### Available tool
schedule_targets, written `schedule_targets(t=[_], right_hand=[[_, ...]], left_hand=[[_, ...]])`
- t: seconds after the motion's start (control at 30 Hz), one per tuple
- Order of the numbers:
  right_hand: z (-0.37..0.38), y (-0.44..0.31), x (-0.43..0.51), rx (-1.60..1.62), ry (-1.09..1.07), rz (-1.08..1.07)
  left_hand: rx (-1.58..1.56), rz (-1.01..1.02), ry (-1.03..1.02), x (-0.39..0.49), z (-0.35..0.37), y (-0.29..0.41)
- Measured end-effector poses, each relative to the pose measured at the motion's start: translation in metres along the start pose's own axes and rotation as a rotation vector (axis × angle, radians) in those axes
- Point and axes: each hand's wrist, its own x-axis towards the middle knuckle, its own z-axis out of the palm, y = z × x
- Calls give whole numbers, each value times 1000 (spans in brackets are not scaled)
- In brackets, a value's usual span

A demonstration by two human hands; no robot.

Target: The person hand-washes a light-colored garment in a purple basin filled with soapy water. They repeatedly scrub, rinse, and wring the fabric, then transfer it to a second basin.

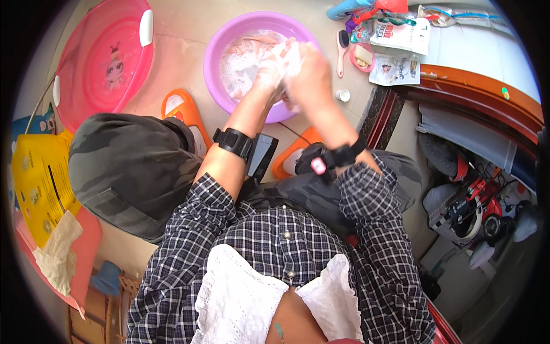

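A round purple plastic basin (211, 56) stands on the floor before me, with foamy water and a soaked pale pink cloth (258, 43) inside. Over its right half my left hand (273, 69) and my right hand (310, 71) are close together, both coated in white suds. Both are closed on a wet, soapy cloth (291, 102), part of which hangs below them near the basin's near rim. Motion blur and foam hide the fingers. Black straps circle both forearms.
A pink plastic basin (142, 86) leans at the left. Right of the purple basin are a scrubbing brush (341, 51), a soap bar in a pink dish (363, 56), a white cap (342, 95) and detergent pouches (399, 36). Orange slippers (187, 109) are on my feet; a wooden door frame (481, 86) borders the right.
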Motion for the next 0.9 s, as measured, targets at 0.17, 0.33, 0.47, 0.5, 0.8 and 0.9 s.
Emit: schedule_targets(t=[0.17, 0.33, 0.47, 0.5, 0.8, 0.9], right_hand=[[-22, 53, 35, 178, -39, 267], [-51, 44, 28, 732, -67, 135], [-64, 39, 22, 504, -19, -51], [-65, 40, 21, 575, -94, 81], [-60, 67, 17, 629, -295, 216], [-61, 69, 20, 1139, -306, 346]], left_hand=[[179, -17, -44, -10, 15, 23], [370, -231, -13, -1, -9, 57], [446, -14, -213, -6, -13, 66], [430, 44, -164, -7, -12, 68], [-98, 159, -412, -2, -21, 75], [-278, 62, -504, -1, -27, 76]])
